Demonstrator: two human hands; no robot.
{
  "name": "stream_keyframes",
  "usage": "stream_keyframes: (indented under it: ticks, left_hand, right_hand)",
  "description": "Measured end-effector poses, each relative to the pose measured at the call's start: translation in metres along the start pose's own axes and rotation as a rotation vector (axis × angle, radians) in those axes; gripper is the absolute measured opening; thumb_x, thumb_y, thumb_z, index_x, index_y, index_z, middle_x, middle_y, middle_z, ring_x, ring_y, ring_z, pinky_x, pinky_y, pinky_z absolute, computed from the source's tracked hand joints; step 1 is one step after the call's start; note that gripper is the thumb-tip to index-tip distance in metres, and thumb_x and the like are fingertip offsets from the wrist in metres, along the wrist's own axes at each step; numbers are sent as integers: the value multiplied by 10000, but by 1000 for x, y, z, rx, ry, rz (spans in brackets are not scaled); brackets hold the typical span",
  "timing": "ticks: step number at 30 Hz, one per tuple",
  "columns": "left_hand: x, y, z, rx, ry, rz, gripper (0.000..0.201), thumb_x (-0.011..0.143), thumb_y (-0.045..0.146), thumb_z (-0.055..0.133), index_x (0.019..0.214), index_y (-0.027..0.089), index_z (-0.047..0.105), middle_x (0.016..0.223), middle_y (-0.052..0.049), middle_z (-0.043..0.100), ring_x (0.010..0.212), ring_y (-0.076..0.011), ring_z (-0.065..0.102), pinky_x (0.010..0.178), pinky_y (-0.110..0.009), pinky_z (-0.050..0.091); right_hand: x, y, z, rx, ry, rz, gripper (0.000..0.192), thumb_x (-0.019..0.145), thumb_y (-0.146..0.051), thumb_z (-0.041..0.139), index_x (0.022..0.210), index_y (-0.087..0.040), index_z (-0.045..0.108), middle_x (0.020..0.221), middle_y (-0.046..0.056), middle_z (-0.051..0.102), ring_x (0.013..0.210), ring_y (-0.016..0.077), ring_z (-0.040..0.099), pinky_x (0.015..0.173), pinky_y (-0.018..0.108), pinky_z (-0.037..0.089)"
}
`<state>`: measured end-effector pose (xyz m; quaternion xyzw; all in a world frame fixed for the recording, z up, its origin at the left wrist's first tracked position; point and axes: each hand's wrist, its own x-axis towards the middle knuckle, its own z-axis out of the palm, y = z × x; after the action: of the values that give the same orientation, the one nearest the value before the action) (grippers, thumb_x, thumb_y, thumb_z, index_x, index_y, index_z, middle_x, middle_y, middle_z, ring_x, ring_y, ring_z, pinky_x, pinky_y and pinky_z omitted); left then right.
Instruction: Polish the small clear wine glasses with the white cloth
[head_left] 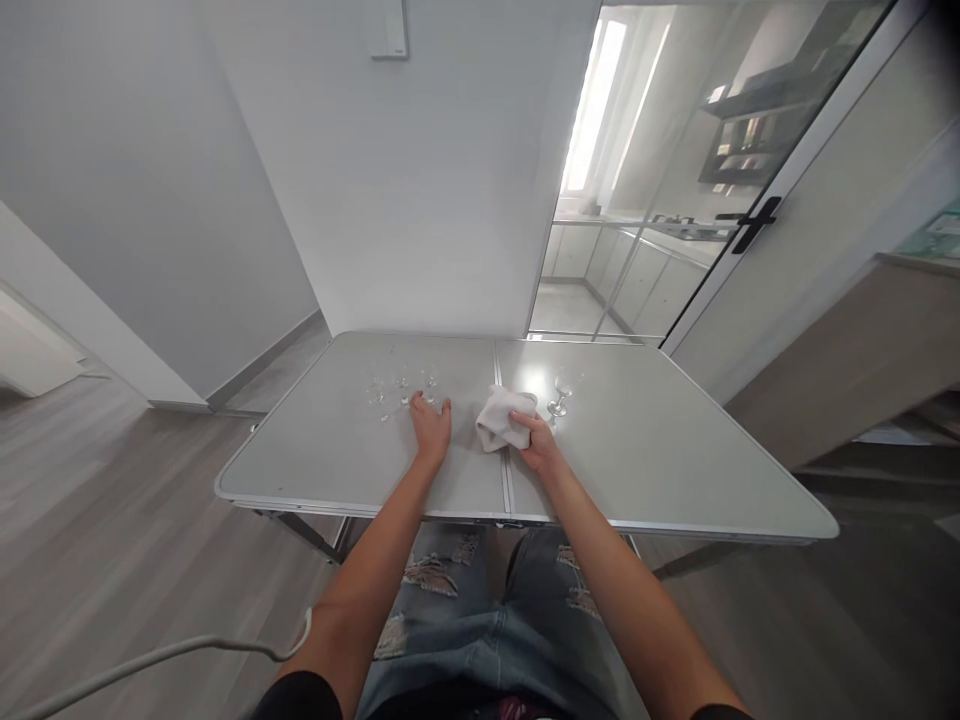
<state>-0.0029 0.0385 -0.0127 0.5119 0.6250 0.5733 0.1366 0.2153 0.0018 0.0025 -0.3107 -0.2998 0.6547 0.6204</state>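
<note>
My right hand (537, 440) grips a folded white cloth (501, 420) over the seam of the table, thumb on top. A clear stemmed glass (558, 396) stands just beyond that hand, to its right. My left hand (431, 425) is over the left half of the table, thumb and fingers apart, with nothing seen in it. Close to its fingertips stand several small clear glasses (403, 386). They are faint against the grey top, and I cannot tell whether the fingers touch one.
The folding table (660, 450) has a metal rim and a centre seam. Its far edge meets a pale wall (420, 200). A glass door (637, 190) with a black handle (756, 224) stands at the right. A white cable (172, 652) runs by my left arm.
</note>
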Motion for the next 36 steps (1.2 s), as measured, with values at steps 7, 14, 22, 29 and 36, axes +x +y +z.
stream_keyframes:
  ticks: [7,14,22,29,36]
  left_hand:
    - [23,-16,16,-51,-23,-60,406,867,280,628,1199,175,419,1238,-203,548,1211,-321,542,1011,-508,411]
    - [33,-7,25,-162,-9,-14,219,922,316,575,1038,212,421,927,-46,589,858,-178,612,811,-330,462]
    - [-6,7,-10,72,-331,255,334,950,388,559,1229,219,488,915,-50,657,875,-218,632,857,-350,397]
    - [-29,13,-26,311,-390,469,480,913,518,575,1294,225,567,1009,-144,681,955,-305,619,958,-455,326]
    - [-30,15,-30,339,-392,559,517,875,519,628,1335,286,589,972,-135,681,950,-315,606,1038,-522,252]
  right_hand:
    - [-3,-1,6,7,1,17,354,636,-199,794,968,-215,672,934,30,753,857,236,710,736,361,604]
    - [-3,1,6,6,10,-11,353,645,-223,790,978,-225,671,936,12,740,854,210,695,741,334,585]
    - [0,8,5,-145,243,-286,281,682,-291,770,934,-263,650,963,10,706,918,215,651,754,350,554]
    - [-19,13,10,-656,61,-399,105,745,-293,686,818,-217,684,692,-1,590,691,194,518,681,347,463]
    - [-23,7,19,-728,-99,-387,195,727,-248,642,921,-246,659,770,-21,587,724,182,479,772,330,442]
